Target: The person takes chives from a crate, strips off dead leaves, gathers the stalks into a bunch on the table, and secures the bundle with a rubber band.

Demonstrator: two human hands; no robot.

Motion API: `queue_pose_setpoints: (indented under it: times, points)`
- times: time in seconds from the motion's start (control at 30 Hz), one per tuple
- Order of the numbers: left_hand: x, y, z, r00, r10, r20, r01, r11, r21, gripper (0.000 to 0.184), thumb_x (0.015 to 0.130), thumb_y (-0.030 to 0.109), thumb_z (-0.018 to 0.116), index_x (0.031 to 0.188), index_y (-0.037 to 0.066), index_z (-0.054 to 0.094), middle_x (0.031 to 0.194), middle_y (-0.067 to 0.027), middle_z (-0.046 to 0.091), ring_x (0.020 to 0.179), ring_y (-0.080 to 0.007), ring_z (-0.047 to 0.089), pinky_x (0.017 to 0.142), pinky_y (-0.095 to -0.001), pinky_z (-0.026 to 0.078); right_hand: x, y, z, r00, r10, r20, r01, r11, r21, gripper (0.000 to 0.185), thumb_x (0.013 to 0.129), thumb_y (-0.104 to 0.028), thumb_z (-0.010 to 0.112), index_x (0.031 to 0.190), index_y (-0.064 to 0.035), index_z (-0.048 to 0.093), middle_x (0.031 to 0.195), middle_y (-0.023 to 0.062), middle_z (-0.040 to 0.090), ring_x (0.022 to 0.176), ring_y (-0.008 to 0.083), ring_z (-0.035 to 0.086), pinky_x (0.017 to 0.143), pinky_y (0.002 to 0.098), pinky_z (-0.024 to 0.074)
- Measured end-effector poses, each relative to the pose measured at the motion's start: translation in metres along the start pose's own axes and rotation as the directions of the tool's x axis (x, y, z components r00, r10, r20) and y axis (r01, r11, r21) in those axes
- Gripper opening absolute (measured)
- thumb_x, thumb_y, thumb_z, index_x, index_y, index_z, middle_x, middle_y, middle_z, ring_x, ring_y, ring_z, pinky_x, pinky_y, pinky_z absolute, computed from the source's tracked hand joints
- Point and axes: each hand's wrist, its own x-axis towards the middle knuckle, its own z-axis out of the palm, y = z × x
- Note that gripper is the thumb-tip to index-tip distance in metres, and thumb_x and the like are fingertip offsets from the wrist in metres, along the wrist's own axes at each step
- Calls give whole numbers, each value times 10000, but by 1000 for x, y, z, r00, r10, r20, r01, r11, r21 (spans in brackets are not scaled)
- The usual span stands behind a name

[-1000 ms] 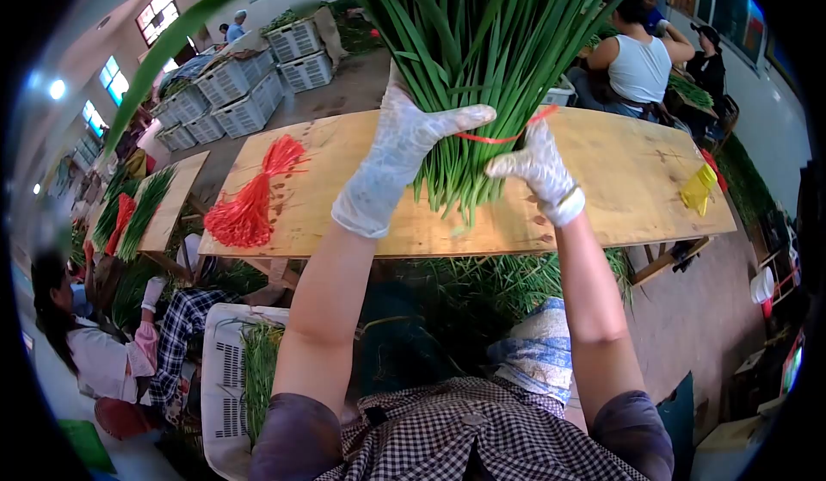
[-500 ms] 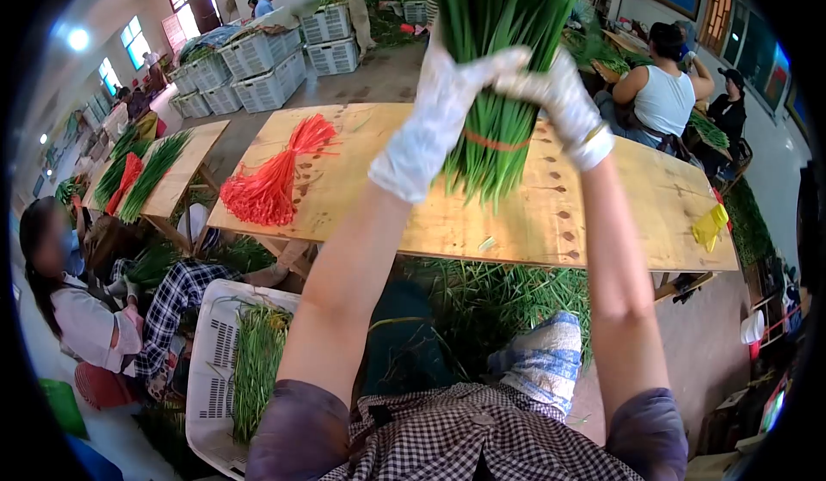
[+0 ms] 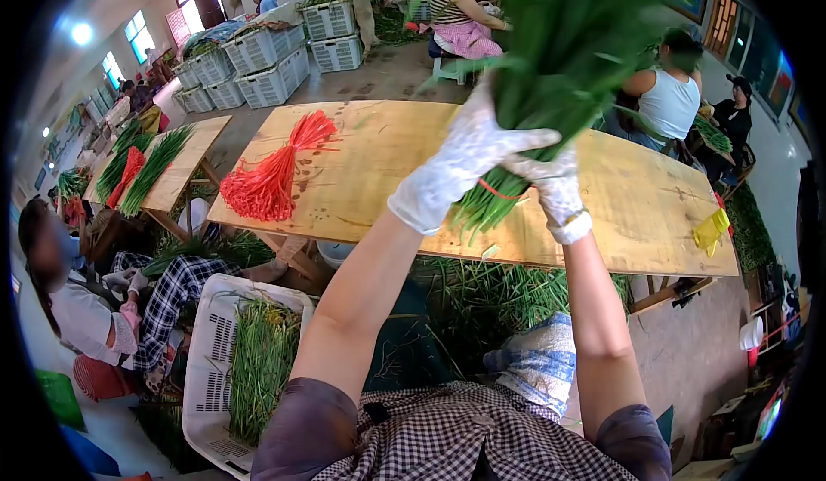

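A thick bunch of long green chives (image 3: pixel 564 68) is held above the table (image 3: pixel 379 154), cut ends down and leaves up, its top blurred. A red tie (image 3: pixel 501 190) circles it near the lower end. My left hand (image 3: pixel 473 158), in a white glove, wraps the bunch from the left just above the tie. From the right, my right hand (image 3: pixel 555 184), also gloved, is closed around it close to the tie. A heap of red plastic ties (image 3: pixel 271 175), gathered at one end, lies on the table to the left of my hands.
A yellow object (image 3: pixel 711 230) lies at the table's right end. A white crate (image 3: pixel 206 369) with green stalks stands at my left. Loose greens (image 3: pixel 516 296) cover the floor under the table. Seated people (image 3: pixel 671 102) work around, and stacked crates (image 3: pixel 258 64) stand behind.
Both hands have moved down and slightly right with the bunch, which now tilts to the right. A seated person behind the table has come into view.
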Motion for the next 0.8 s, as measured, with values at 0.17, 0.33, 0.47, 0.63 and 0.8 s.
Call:
queue_pose_setpoints:
  times: [0.17,0.33,0.47,0.63,0.8]
  points:
    - [44,18,15,947,181,264,-206,976,70,1068,730,603,687,1462,0,197,1486,-259,256,1393,-341,249,1142,-404,223,-26,-20,-15,832,-152,-534,311,924,221,381,777,-36,711,1129,33,583,1100,101,626,973,193,614,896,322,513]
    - [-62,-120,-108,837,68,543,-484,-370,793,527,883,56,480,1392,174,420,1411,-192,377,1248,-378,432,1030,-490,374,-57,20,-64,730,277,-624,157,822,548,349,835,-199,715,1111,-6,622,1126,81,637,1033,186,586,949,341,466]
    - [-183,-111,-116,949,-309,67,-49,65,997,528,876,497,532,1231,106,552,1197,-181,552,1105,-379,533,838,-482,476,-100,47,-109,755,500,-424,-343,852,395,521,866,-253,686,1289,-14,498,1294,104,533,1145,239,518,969,426,440]
    - [-178,37,-64,737,-650,185,100,375,922,553,810,389,677,1229,51,548,1174,-182,581,1088,-340,551,874,-402,466,-119,18,-98,882,62,-467,-311,822,-477,411,836,-50,691,1236,-74,598,1009,27,671,830,72,594,728,216,511]
    - [-103,20,-2,936,-201,289,-232,267,935,1059,621,559,769,1391,-21,331,1388,-226,398,1294,-389,365,1054,-476,333,-72,35,-55,956,-149,-253,-156,471,-868,350,823,-241,694,1167,-195,654,908,13,676,772,186,629,690,288,503]
